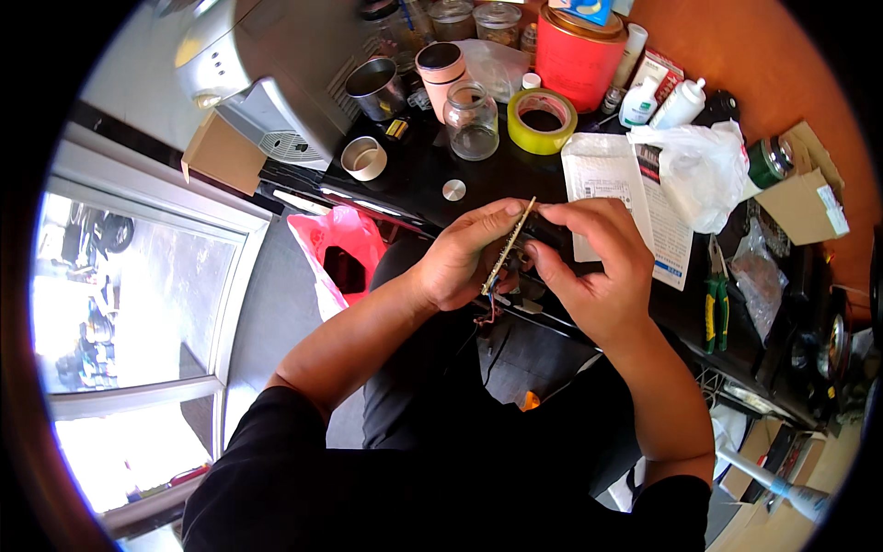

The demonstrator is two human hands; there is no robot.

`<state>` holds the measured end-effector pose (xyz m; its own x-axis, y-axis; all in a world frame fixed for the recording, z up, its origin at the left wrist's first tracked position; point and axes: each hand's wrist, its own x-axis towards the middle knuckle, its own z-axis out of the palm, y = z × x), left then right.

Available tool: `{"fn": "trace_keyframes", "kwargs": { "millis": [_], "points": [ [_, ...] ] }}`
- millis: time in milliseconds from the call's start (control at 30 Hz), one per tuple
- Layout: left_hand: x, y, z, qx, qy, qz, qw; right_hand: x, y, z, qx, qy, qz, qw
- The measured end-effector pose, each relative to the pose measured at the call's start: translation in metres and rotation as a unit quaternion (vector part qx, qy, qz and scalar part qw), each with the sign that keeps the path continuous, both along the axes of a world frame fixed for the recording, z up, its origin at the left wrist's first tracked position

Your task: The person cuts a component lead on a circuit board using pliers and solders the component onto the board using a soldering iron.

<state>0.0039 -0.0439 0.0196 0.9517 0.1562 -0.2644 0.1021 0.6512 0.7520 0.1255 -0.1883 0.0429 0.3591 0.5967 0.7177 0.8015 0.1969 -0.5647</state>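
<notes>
Over the front edge of the black table, I hold a thin circuit board (509, 247) nearly edge-on, with small parts along it and thin wires (487, 316) hanging from its lower end. My left hand (457, 260) is closed on the board, its thumb near the upper edge. From the other side my right hand (602, 267) curves round, with index finger and thumb tips at the board and its dark parts. The board's faces are mostly hidden from this angle. Just beyond my left hand lies a round silver lid (453, 189).
A glass jar (473, 129), yellow tape roll (541, 121), pink tumbler (441, 74) and red canister (578, 60) stand behind. Right are a white padded envelope (602, 175), a plastic bag (704, 175) and green-handled pliers (716, 304). A pink bag (340, 244) sits left.
</notes>
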Motion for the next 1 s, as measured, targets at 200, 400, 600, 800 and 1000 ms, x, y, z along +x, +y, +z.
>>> {"fn": "trace_keyframes", "kwargs": {
  "millis": [200,400,600,800,1000],
  "points": [
    [-0.008,0.007,-0.002,0.002,-0.066,-0.029,0.997,-0.007,0.002,0.002,0.014,-0.014,0.016,1.0],
    [-0.011,0.006,-0.003,0.032,-0.032,-0.014,0.999,-0.011,0.004,0.003,0.012,-0.036,0.024,0.999],
    [-0.01,0.005,0.004,0.003,-0.013,-0.027,1.0,-0.016,0.004,0.001,0.002,0.009,0.032,0.999],
    [-0.009,0.006,-0.002,-0.018,-0.028,-0.017,0.999,-0.014,0.005,0.002,-0.005,-0.016,0.035,0.999],
    [-0.006,0.007,-0.005,-0.036,-0.032,0.031,0.998,-0.01,0.003,0.004,-0.024,-0.028,0.027,0.999]
  ]
}}
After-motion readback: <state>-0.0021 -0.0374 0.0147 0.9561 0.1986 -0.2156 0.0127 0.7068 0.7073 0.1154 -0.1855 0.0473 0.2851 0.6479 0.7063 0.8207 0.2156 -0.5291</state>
